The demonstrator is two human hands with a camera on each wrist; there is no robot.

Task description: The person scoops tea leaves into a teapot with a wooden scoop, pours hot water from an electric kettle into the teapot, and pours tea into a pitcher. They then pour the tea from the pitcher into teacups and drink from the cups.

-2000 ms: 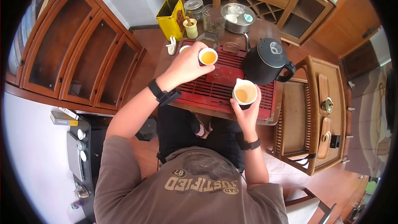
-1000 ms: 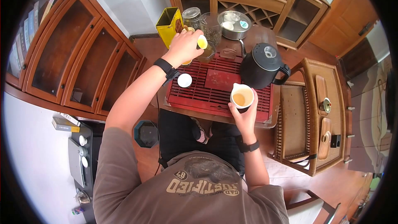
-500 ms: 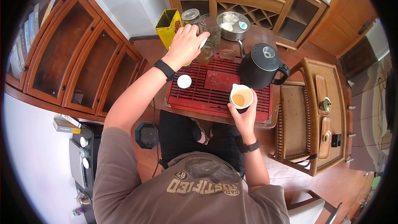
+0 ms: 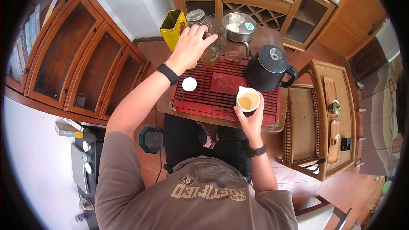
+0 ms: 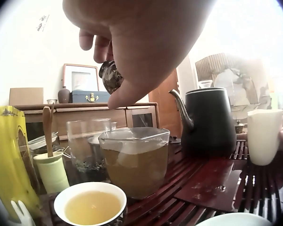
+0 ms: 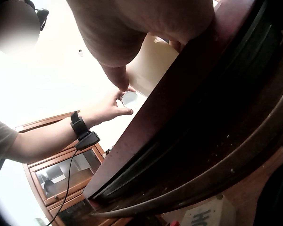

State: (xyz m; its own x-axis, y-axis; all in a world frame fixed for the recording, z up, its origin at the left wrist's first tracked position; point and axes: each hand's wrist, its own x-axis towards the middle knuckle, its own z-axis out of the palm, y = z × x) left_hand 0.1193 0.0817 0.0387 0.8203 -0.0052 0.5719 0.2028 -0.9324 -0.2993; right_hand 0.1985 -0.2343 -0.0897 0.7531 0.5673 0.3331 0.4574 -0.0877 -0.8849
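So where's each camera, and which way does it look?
Head: worn there, looking forward and down at the red tray; both arms show.
Left wrist: there, facing under the left hand to the black kettle.
Right wrist: there, facing past the right hand to the left arm.
Head and left wrist share the kettle.

Brown short-sleeved T-shirt [image 4: 204, 200] with tan lettering, dark trousers [image 4: 183, 134], black wristbands [image 4: 168, 73].
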